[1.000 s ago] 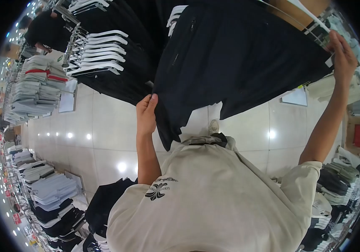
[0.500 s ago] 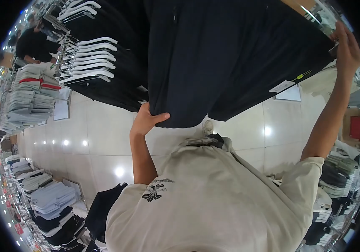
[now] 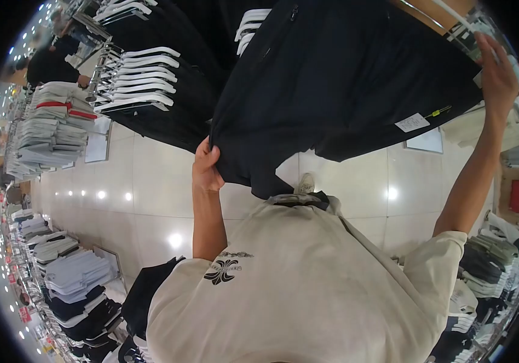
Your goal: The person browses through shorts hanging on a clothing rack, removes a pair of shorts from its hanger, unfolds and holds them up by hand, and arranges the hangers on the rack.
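Note:
A pair of black shorts (image 3: 332, 78) stretches across the top middle, with a zip on it and its upper edge out of view. My left hand (image 3: 208, 166) pinches the cloth at the lower left corner, where the fabric bunches and folds. At the far upper right, my right hand (image 3: 498, 75) is closed at the garment's outer edge, close to a white bar; part of its grip is hidden. A white paper tag (image 3: 412, 123) and a small yellow-green tag (image 3: 440, 112) hang near the lower right edge.
White hangers (image 3: 147, 75) with dark clothes line a rail at upper left. Grey clothes (image 3: 50, 133) hang farther left, near a person in black (image 3: 53, 66). More racks of folded-looking clothes (image 3: 75, 275) stand at lower left and right (image 3: 483, 260). Pale tiled floor (image 3: 356, 193) lies below.
My left hand has turned and gathered the cloth, lifting the lower edge so it folds. More white hangers show behind the shorts. My right hand stays nearly in place.

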Demonstrator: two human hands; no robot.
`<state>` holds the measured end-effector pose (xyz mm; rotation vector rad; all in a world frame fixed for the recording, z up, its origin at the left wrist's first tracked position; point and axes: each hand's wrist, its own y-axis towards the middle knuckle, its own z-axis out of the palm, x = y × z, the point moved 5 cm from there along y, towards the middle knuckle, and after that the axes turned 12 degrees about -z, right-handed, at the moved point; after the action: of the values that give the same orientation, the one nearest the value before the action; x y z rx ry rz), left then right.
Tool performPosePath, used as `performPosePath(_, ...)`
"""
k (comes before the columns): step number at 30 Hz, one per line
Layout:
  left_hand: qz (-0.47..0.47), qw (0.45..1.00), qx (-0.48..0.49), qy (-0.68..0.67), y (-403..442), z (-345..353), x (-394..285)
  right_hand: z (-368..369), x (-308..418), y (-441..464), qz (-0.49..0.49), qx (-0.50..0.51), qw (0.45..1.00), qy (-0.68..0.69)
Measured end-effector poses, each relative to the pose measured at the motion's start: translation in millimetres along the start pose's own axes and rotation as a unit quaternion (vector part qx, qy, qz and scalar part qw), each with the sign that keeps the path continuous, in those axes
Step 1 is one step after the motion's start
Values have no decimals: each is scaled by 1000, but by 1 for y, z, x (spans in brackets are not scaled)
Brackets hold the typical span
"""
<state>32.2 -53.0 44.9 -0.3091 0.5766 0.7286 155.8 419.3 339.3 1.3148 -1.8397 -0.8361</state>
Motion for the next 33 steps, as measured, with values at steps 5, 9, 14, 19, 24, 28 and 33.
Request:
performPosePath(5,1,999,28,25,-4,36,0,4,-18,-6,-4,-42,999,33)
performPosePath(9,-37,999,8,9,-7,23,15,-12,-27,7,-71,-89,992,-47)
performPosePath(14,-202,938,-88,269,1,8,46,-43,5,29,-291,-216,930,57)
performPosePath(19,-299,838,-43,455,10,-16,73,-56,17,34,-311,-272,910,23)
performPosePath(24,-264,923,-118,255,5,-15,84,-69,-18,38,-280,-218,935,19)
performPosePath(28,-263,962,-67,21,9,-10,79,-69,-23,20,-241,-203,949,19)
performPosePath(33,-214,952,44,-217,17,4,72,-71,-24,5,-247,-196,949,-4)
